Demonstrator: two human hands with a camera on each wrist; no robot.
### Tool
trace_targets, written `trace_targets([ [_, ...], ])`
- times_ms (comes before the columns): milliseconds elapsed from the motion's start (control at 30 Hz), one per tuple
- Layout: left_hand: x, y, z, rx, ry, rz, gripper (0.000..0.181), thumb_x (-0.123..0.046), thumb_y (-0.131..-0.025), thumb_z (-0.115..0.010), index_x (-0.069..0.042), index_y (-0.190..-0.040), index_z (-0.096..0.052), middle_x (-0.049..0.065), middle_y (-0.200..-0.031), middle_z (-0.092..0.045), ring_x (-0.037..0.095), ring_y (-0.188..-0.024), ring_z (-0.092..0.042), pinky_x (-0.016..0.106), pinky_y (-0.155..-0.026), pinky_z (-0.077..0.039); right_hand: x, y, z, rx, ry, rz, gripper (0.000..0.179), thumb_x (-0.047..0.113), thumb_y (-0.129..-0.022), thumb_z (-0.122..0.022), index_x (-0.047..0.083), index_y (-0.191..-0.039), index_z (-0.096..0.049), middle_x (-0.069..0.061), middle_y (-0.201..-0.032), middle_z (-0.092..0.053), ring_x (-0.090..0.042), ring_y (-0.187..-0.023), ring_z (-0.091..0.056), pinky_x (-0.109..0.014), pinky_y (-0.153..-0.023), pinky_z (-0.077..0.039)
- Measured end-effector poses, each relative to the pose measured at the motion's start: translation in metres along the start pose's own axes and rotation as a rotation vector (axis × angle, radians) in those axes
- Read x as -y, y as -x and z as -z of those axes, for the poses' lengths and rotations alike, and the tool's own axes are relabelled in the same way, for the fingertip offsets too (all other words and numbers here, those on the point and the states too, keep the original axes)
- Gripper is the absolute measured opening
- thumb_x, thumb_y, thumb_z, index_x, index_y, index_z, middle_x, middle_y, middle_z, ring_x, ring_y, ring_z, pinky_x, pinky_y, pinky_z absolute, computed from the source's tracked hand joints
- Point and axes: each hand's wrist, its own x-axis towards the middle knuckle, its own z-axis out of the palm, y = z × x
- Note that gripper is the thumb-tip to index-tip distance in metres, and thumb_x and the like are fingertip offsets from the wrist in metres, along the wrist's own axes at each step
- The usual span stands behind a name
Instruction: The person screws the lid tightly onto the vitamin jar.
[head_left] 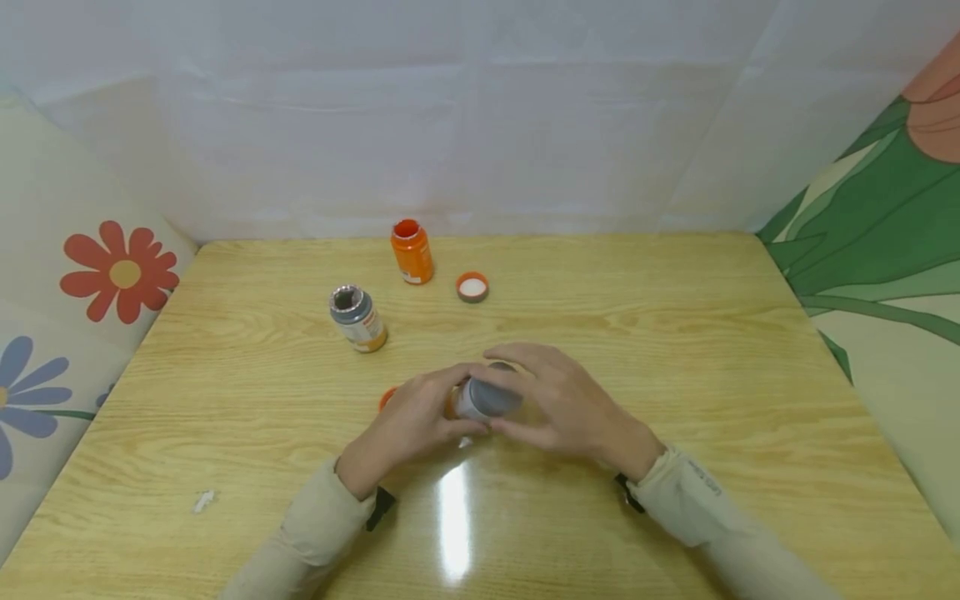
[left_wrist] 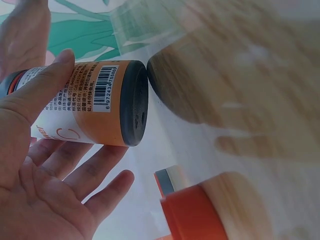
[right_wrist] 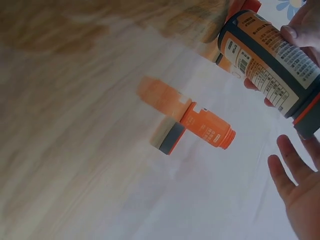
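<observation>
A small jar with a grey base and orange and white label is held in my left hand, tilted on its side above the table. In the left wrist view, the thumb lies across the label and the fingers support it from below. My right hand has its thumb and fingers curled about the jar's dark grey lid. In the right wrist view, a fingertip touches the lid while other fingers spread apart. Partly hidden behind my left hand is an orange ring-shaped piece.
Behind the hands, an uncovered grey jar and an uncovered orange jar stand on the wooden table. A loose lid lies upturned beside the orange one. White scraps lie at the left. A white sheet hangs at the back.
</observation>
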Motion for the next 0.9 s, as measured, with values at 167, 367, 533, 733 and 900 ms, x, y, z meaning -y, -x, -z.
trace_targets([
  [167,-0.0001,0.0003,0.0005,0.003,0.002,0.010,0.068,-0.029,-0.075,-0.087,-0.014,-0.135,-0.058,0.002,-0.116,-0.072,0.014,-0.097,-0.066,0.033,-0.082,-0.055,-0.0007,-0.0002,-0.0004,-0.007,0.014,0.042,0.056,0.036,-0.087,-0.074,0.014,-0.136,-0.059,-0.009,-0.130,-0.063,-0.024,-0.121,-0.059,-0.043,-0.103,-0.050],
  [367,-0.0013,0.0000,0.0010,0.012,0.006,0.021,0.066,-0.031,-0.075,-0.086,-0.016,-0.133,-0.058,0.000,-0.112,-0.072,0.012,-0.093,-0.064,0.029,-0.078,-0.053,-0.0008,0.0002,-0.0004,-0.032,0.030,-0.001,0.055,0.046,-0.088,-0.070,0.013,-0.131,-0.062,-0.009,-0.122,-0.067,-0.023,-0.114,-0.062,-0.042,-0.098,-0.052],
  [533,-0.0019,-0.0004,0.0015,0.018,0.006,0.027,0.067,-0.032,-0.076,-0.086,-0.017,-0.135,-0.058,0.000,-0.114,-0.071,0.011,-0.093,-0.064,0.029,-0.078,-0.053,0.0004,0.0003,-0.0009,-0.041,0.031,-0.053,0.054,0.052,-0.088,-0.068,0.014,-0.126,-0.065,-0.007,-0.119,-0.067,-0.021,-0.110,-0.062,-0.039,-0.096,-0.053],
  [733,-0.0025,-0.0003,0.0023,0.016,-0.001,0.027,0.068,-0.032,-0.076,-0.086,-0.015,-0.136,-0.058,0.001,-0.114,-0.071,0.012,-0.094,-0.064,0.029,-0.078,-0.053,0.0005,-0.0003,-0.0024,-0.052,0.023,-0.071,0.058,0.055,-0.085,-0.070,0.016,-0.128,-0.064,-0.006,-0.120,-0.067,-0.021,-0.111,-0.062,-0.041,-0.096,-0.053],
  [900,-0.0010,0.0000,0.0023,0.014,-0.002,0.013,0.067,-0.033,-0.077,-0.085,-0.015,-0.135,-0.058,0.001,-0.115,-0.071,0.013,-0.097,-0.066,0.032,-0.082,-0.055,-0.0013,-0.0016,-0.0001,-0.015,0.008,0.024,0.057,0.045,-0.085,-0.074,0.018,-0.134,-0.061,-0.007,-0.132,-0.063,-0.024,-0.124,-0.057,-0.045,-0.107,-0.046],
])
